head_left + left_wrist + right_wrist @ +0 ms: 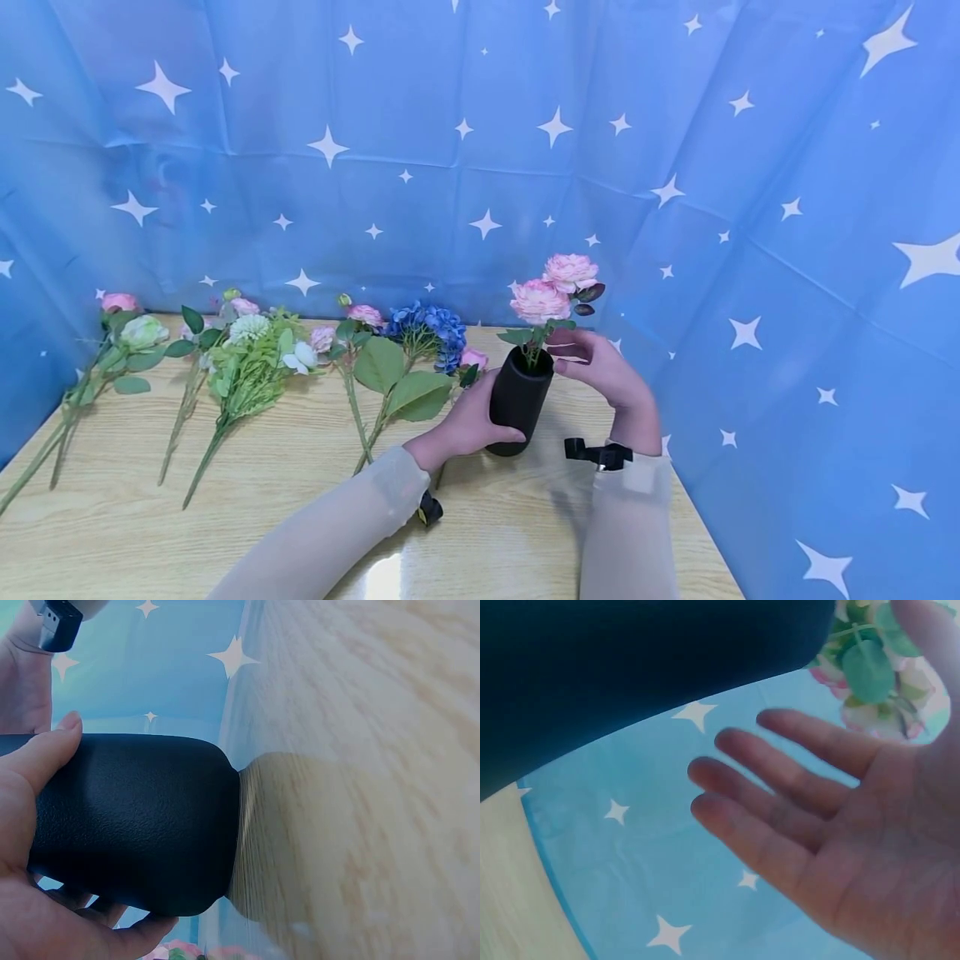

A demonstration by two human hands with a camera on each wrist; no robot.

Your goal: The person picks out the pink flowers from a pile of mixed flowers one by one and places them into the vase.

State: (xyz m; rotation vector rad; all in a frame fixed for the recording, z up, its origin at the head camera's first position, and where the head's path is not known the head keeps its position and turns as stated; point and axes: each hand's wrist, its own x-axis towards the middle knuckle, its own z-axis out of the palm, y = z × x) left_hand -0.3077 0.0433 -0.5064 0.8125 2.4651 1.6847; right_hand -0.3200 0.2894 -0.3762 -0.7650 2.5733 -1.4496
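Note:
A black vase (517, 404) stands on the table towards the right, holding two pink ruffled flowers (542, 302) with green stems and leaves. My left hand (468, 421) grips the vase from the left side, thumb across the front and fingers round the back. In the left wrist view, the vase (142, 825) meets the wooden surface at its base. To the right of the rim is my right hand (603, 367), close to the stems. Seen from the right wrist, this hand (832, 802) has extended, slightly bent fingers with nothing between them.
On the wooden table (300, 500) left of the vase lie a blue hydrangea (429, 329), a leafy green spray (243, 375) and pale green and pink flowers (144, 332). A blue star-patterned curtain (420, 125) hangs behind and along the right side.

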